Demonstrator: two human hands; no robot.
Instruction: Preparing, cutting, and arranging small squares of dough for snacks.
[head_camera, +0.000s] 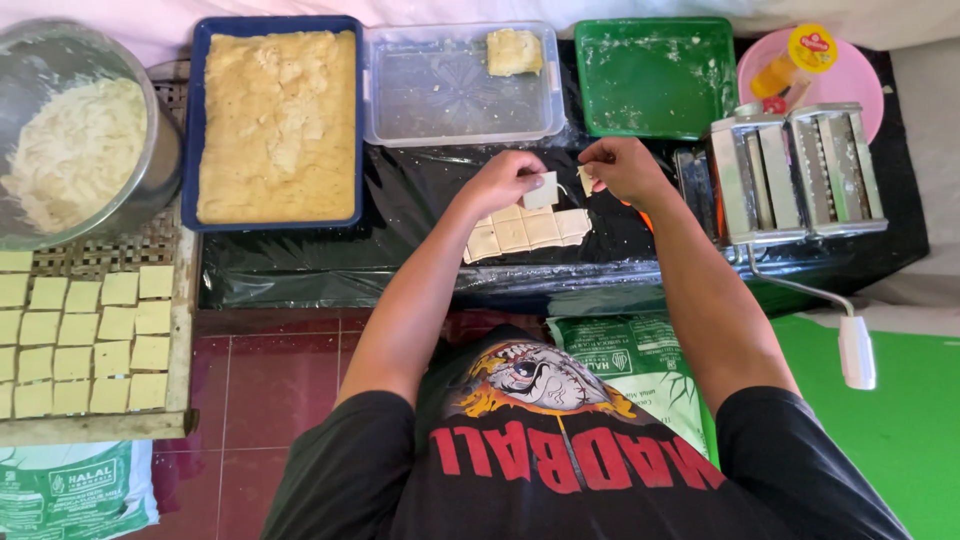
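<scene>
Left hand (505, 180) is pinching a thin, pale dough square (542, 190) by one edge; right hand (622, 168) is pinching a smaller dough piece (585, 179) between its fingertips. Both are hovering over a cut sheet of flat dough squares (525, 232) lying on glossy black plastic (300, 262). A blue tray (200, 120) is holding a coarse yellow slab; a clear plastic tub (440, 100) is holding one dough lump (514, 52); a metal bowl (160, 150) is holding pale shreds. A woven rack (182, 300) is bearing rows of squares.
</scene>
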